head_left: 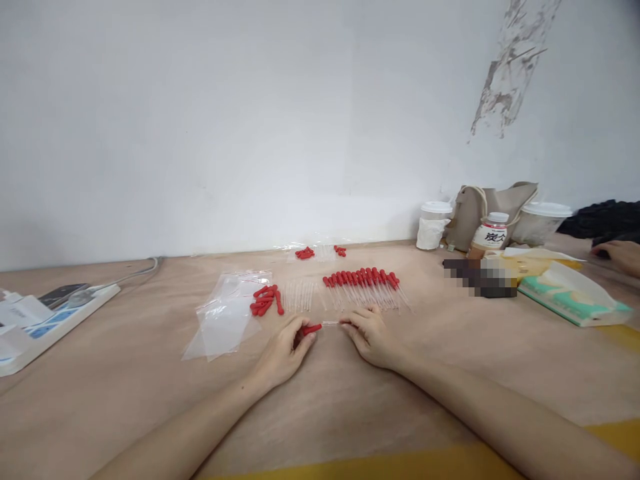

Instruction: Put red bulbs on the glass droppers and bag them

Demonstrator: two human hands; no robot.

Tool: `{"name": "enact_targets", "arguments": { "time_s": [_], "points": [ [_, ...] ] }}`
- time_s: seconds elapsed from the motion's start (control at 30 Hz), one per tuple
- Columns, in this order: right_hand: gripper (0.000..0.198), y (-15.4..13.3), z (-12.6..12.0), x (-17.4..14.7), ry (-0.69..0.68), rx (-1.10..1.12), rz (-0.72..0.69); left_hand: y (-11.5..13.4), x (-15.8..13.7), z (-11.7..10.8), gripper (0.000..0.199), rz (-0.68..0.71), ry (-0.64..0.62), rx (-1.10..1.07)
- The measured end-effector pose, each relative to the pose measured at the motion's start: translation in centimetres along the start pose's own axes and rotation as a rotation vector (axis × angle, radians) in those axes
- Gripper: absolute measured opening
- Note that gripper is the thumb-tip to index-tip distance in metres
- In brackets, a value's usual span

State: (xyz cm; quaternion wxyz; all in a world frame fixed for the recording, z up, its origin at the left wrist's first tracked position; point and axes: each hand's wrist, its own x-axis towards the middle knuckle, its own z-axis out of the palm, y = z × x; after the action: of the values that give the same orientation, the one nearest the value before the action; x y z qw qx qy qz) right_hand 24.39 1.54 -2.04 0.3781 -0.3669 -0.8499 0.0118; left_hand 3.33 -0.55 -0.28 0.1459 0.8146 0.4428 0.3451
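Note:
Near the middle of the table, my left hand pinches a red rubber dropper bulb, its narrow end pointing right. Opposite it, my right hand is closed on a clear glass dropper tube. Tube and bulb lie in one line, end to end; whether they touch I cannot tell. Just beyond my left hand is a pile of loose red bulbs, with a row of bare glass tubes beside it. Behind my right hand lies a row of droppers with red bulbs fitted.
Clear plastic bags lie at left, near a white power strip. Against the wall is a bag of bulbs and tubes. Cups, a bottle, a grey bag and a tissue pack stand right. Another person's hand shows far right.

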Motion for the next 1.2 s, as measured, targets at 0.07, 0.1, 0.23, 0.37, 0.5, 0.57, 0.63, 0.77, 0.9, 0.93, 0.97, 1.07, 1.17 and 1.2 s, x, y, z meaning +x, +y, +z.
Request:
{"name": "enact_targets", "arguments": {
  "time_s": [0.07, 0.1, 0.23, 0.37, 0.5, 0.57, 0.63, 0.77, 0.9, 0.93, 0.97, 1.07, 1.17, 1.2],
  "points": [
    [0.018, 0.0, 0.0, 0.0, -0.008, -0.010, -0.004, 0.0, 0.0, 0.0, 0.014, -0.015, 0.000, -0.025],
    [0.018, -0.1, 0.0, 0.0, -0.013, -0.015, -0.007, 0.0, 0.0, 0.0, 0.015, -0.024, 0.000, -0.040],
    [0.018, -0.4, -0.3, 0.1, -0.035, -0.019, -0.016, 0.0, 0.0, 0.2, 0.017, -0.063, -0.027, -0.139],
    [0.018, -0.8, -0.4, 0.3, -0.059, 0.046, 0.001, -0.4, 0.1, 0.4, 0.020, -0.059, -0.031, -0.213],
    [0.017, -0.9, -0.2, 0.3, -0.082, 0.114, 0.023, -0.6, 0.3, 0.5, 0.022, -0.054, -0.041, -0.218],
    [0.018, -1.0, 0.0, 0.3, -0.092, 0.138, 0.029, -0.5, 0.3, 0.4, 0.022, -0.042, -0.021, -0.202],
    [0.018, -1.1, 0.0, 0.4, -0.101, 0.149, 0.029, -0.4, 0.2, 0.3, 0.022, -0.023, 0.007, -0.180],
    [0.020, -1.0, -0.3, 0.5, -0.119, 0.110, -0.014, -0.3, 0.0, 0.1, 0.021, 0.029, 0.012, -0.147],
    [0.021, -0.4, -0.8, 0.7, -0.123, -0.028, -0.134, -0.1, -0.2, -0.1, 0.021, 0.070, -0.050, -0.083],
    [0.021, -0.3, -0.9, 0.7, -0.121, -0.072, -0.170, 0.0, -0.3, -0.1, 0.022, 0.081, -0.064, -0.050],
    [0.021, -0.3, -1.0, 0.7, -0.116, -0.113, -0.201, 0.0, -0.3, -0.1, 0.022, 0.095, -0.077, -0.014],
    [0.021, -0.6, -1.0, 0.6, -0.101, -0.185, -0.242, 0.0, -0.3, -0.2, 0.025, 0.147, -0.103, 0.080],
    [0.020, -1.3, -0.9, 0.5, -0.087, -0.170, -0.201, -0.1, -0.3, -0.1, 0.025, 0.187, -0.111, 0.117],
    [0.019, -1.5, -0.8, 0.4, -0.093, -0.156, -0.179, -0.1, -0.3, 0.0, 0.024, 0.197, -0.111, 0.119]
  ]
}}
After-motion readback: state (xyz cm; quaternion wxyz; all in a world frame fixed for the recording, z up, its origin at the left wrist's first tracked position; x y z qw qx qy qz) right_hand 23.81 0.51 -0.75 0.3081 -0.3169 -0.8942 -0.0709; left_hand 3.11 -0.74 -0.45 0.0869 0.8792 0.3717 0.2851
